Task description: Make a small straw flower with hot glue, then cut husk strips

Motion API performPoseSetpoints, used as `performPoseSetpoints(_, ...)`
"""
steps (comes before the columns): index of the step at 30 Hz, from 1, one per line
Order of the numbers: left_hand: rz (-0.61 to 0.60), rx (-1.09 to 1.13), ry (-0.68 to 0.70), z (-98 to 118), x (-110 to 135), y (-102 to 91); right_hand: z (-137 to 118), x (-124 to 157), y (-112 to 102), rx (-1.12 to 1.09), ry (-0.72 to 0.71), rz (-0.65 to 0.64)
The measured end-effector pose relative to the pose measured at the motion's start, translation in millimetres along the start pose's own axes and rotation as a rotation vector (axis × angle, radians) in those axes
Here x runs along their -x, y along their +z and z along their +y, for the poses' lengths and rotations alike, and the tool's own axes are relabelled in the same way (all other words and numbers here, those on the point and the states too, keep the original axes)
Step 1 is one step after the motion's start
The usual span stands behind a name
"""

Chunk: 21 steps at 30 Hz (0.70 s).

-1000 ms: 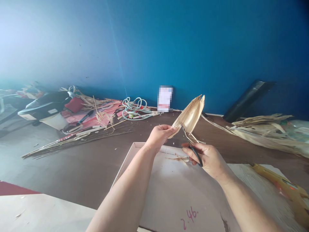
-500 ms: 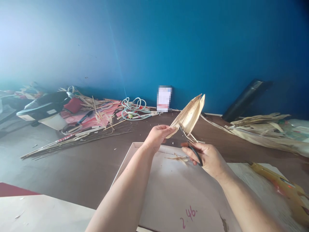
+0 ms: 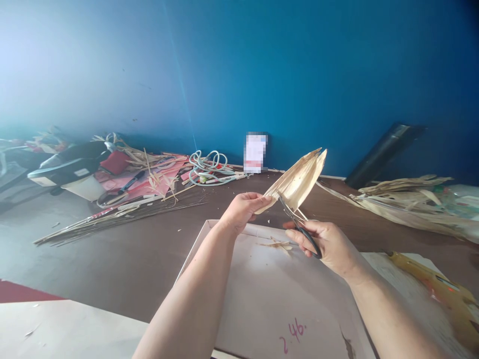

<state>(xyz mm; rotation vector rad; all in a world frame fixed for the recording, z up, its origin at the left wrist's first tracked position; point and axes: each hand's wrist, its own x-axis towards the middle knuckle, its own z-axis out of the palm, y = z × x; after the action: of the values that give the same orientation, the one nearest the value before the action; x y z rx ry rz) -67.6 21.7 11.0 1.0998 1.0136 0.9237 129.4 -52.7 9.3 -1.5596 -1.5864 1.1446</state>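
My left hand (image 3: 247,209) pinches the lower end of a dried corn husk (image 3: 297,179), pale tan with lengthwise ribs, its split tip pointing up and right. My right hand (image 3: 327,244) grips black-handled scissors (image 3: 312,243) by the loops. Their blades reach up to the husk's lower edge, just right of my left fingers; how far the blades are apart I cannot tell. A thin strip hangs from the husk near the blades. Beneath both hands lies a shallow white box lid (image 3: 258,294) with a few husk scraps (image 3: 279,244) in it.
A yellow glue gun (image 3: 430,274) rests on paper at the right, below a bundle of dried husks (image 3: 407,204). A black tube (image 3: 385,152) leans on the blue wall. Left are a coiled pale cable (image 3: 209,169), thin wires (image 3: 123,217) and a black bag (image 3: 71,164).
The husk's tip has swung to the right and slightly down. My right hand and the scissors have shifted a little to the right, while my left hand stays nearly in place.
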Motion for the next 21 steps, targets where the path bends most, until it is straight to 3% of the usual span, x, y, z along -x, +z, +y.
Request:
performPoseSetpoints(9, -0.024, -0.037, -0.006, 0.3, 0.8, -4.3, -2.0, 0.7, -3.1, -0.037, 0.047, -0.033)
performPoseSetpoints(21, -0.047, -0.020, -0.025, -3.0, -0.8, -0.2, 0.0, -2.1, 0.3, -0.046, 0.004, -0.022)
